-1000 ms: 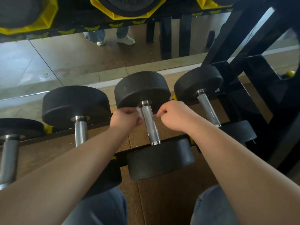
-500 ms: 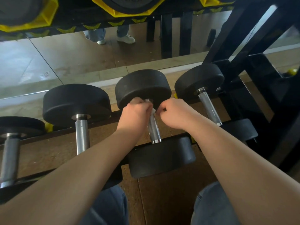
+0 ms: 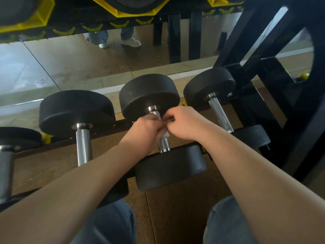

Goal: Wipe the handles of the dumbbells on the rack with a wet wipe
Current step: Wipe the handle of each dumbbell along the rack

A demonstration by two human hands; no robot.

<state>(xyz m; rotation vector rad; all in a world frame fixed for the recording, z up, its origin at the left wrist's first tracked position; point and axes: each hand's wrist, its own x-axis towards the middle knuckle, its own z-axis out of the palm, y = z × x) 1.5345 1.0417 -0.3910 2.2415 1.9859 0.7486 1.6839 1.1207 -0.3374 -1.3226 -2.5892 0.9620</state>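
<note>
Four dumbbells are showing on the lower tier of the rack (image 3: 263, 50), and you are working on the third from the left (image 3: 168, 166). Your left hand (image 3: 146, 131) is curling round its handle (image 3: 163, 144) from the side, with the wet wipe (image 3: 166, 134) trapped under the fingers; only a small white corner is peeking out below your knuckles. Your right hand (image 3: 188, 124) is closing in from the other side, its fingertips pinching what looks like the wipe's free edge against the steel, though the exact contact is hidden. Holding it this way is probably wrapping the wipe right round the handle, so one slide or twist covers the whole knurled surface.

The rack is doing the holding here: each dumbbell is lying front to back with its heads resting on the rails, some in yellow cradles (image 3: 46, 138), so its handle is hanging free between the rails for you to reach. The handles to the left (image 3: 84, 147) and right (image 3: 220, 115) are lying bare and untouched. More weights are sitting in yellow cradles on the tier above (image 3: 44, 16). No wipe packet or bin is showing.
</note>
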